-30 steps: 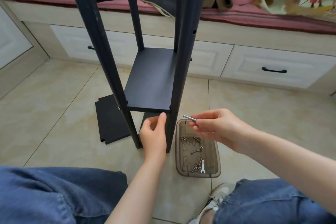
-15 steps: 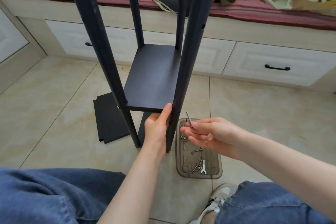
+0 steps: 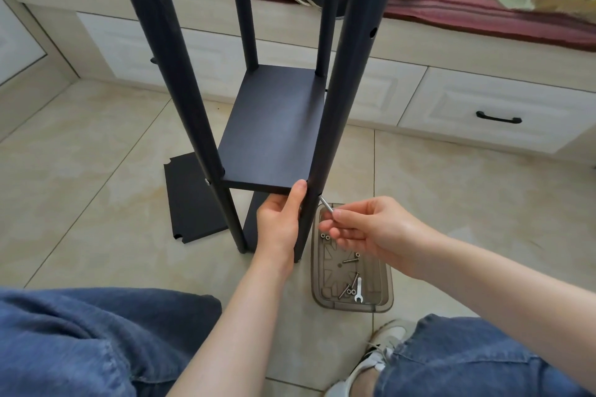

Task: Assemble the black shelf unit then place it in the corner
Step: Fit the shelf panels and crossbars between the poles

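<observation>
Two-handed work now. Pinching a thin silver bolt (image 3: 325, 203) with the right hand (image 3: 371, 232), fingertips shut tight on its back end, tip touching a small hole in the side of the front right post (image 3: 335, 113). Holding it slanted up, likely so that it can slide through the post and into the edge of the shelf board (image 3: 274, 132).

Wrapping the left hand (image 3: 279, 222) around that same post just under the board, thumb pressing up on the board's front edge. Probably propping the board level with the hole and stopping the post from wobbling while the bolt goes in.

Standing the black shelf unit (image 3: 245, 42) upright on the tiled floor (image 3: 80, 171), right in front of the knees, not in any corner yet. Showing only one board fixed between four posts, with more empty holes higher up.

Leaving the clear tray (image 3: 383, 303) just beside the post, under the right hand, so spare bolts (image 3: 351, 259) and the little wrench (image 3: 358, 290) are easy to reach. Leaving another black board (image 3: 190, 196) flat on the floor to the left, waiting for its turn.
</observation>
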A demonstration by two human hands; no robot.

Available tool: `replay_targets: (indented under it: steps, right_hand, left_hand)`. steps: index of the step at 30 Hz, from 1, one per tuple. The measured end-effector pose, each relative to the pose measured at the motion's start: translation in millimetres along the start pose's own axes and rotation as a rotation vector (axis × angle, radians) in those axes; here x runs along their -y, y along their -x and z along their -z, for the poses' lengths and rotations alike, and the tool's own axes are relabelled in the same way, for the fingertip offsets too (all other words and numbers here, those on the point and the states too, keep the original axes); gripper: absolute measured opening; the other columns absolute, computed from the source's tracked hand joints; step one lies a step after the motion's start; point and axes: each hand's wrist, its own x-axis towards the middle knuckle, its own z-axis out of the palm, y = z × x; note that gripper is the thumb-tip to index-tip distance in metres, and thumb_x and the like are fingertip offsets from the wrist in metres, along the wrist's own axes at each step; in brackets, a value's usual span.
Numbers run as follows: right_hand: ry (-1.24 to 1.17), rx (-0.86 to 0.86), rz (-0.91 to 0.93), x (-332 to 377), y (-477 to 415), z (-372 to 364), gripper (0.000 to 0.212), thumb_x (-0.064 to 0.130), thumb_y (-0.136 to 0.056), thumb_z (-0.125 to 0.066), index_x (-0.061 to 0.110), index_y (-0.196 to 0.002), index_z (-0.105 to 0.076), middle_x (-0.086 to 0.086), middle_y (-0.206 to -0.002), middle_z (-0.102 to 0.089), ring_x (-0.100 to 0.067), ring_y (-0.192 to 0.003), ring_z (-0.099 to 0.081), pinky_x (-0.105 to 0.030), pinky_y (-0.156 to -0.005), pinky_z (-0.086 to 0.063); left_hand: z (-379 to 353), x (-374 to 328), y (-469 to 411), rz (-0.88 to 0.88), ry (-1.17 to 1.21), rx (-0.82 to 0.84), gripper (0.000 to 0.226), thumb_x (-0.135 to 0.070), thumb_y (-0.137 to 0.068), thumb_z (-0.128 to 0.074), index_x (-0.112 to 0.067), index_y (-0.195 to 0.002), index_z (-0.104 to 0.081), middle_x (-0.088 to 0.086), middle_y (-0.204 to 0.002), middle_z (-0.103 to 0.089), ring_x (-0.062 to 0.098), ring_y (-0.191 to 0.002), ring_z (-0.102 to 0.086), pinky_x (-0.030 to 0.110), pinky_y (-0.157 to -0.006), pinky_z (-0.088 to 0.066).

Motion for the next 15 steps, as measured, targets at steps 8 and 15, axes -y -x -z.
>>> replay_targets:
  steps: [8,15]
  right_hand:
    - [0.045,-0.023,0.028,1.9,0.1,-0.7,0.018,0.009,-0.098,-0.059,-0.004,-0.104,-0.070,-0.012,-0.089,-0.076,-0.011,-0.070,-0.068,-0.021,-0.067,-0.057]
    - [0.074,-0.037,0.045,5.2,-3.8,-4.4,0.019,0.009,-0.098,-0.059,-0.005,-0.105,-0.069,-0.011,-0.087,-0.076,-0.011,-0.068,-0.066,-0.021,-0.068,-0.057]
  left_hand:
    - [0.5,2.3,-2.8,0.016,0.019,0.028,0.021,-0.032,-0.096,-0.067,-0.015,-0.105,-0.075,0.005,-0.101,-0.078,0.024,-0.102,-0.073,0.038,-0.096,-0.055]
    - [0.8,-1.4,-1.4,0.019,0.055,0.078,0.018,-0.028,-0.097,-0.065,-0.013,-0.101,-0.075,0.009,-0.098,-0.077,0.023,-0.094,-0.073,0.026,-0.081,-0.058]
